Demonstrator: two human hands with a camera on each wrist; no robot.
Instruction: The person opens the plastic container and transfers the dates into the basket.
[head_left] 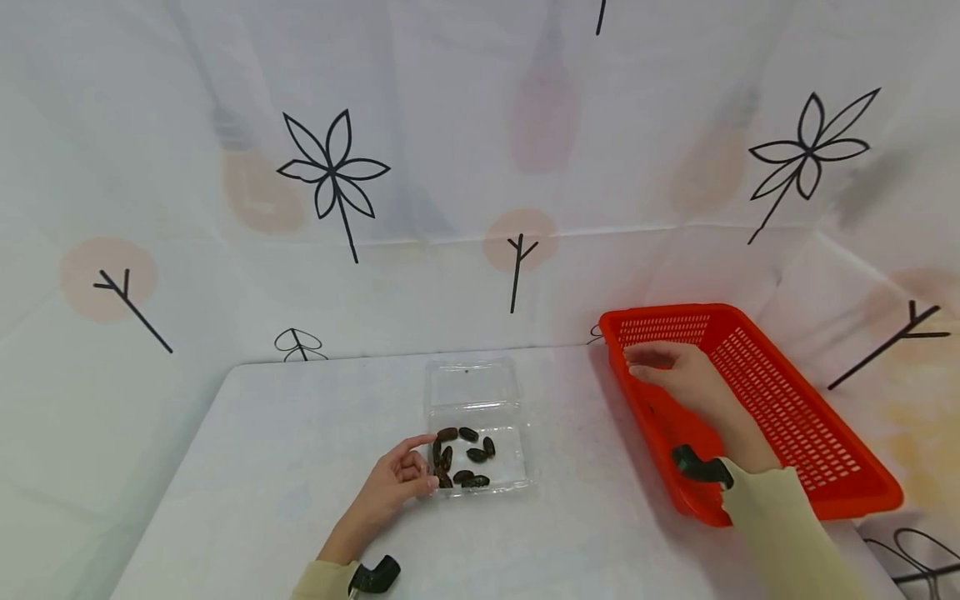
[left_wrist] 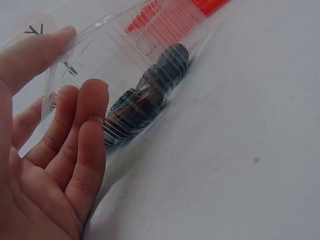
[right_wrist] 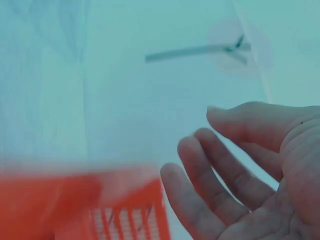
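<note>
A clear plastic clamshell box [head_left: 510, 454] stands with its lid [head_left: 472, 385] folded back, and several dark brown, glossy oval dates [head_left: 477, 455] lie in its tray. My left hand [head_left: 393, 479] holds the box's left side, index finger at the far corner and thumb at the near one. In the left wrist view, the dates [left_wrist: 172, 62] show through the ribbed wall, close to the curled fingers. My right hand [head_left: 678, 375] hovers over the left part of a red plastic basket [head_left: 795, 400]. Its fingers are loosely curved with nothing between them, as the right wrist view shows.
The basket, with slotted walls, stands at the table's right side. A white cloth covers the table [head_left: 315, 433]. Behind it hangs a white curtain [head_left: 450, 292] printed with black leaves and twigs. Black wrist mounts [head_left: 701, 467] sit on both sleeves.
</note>
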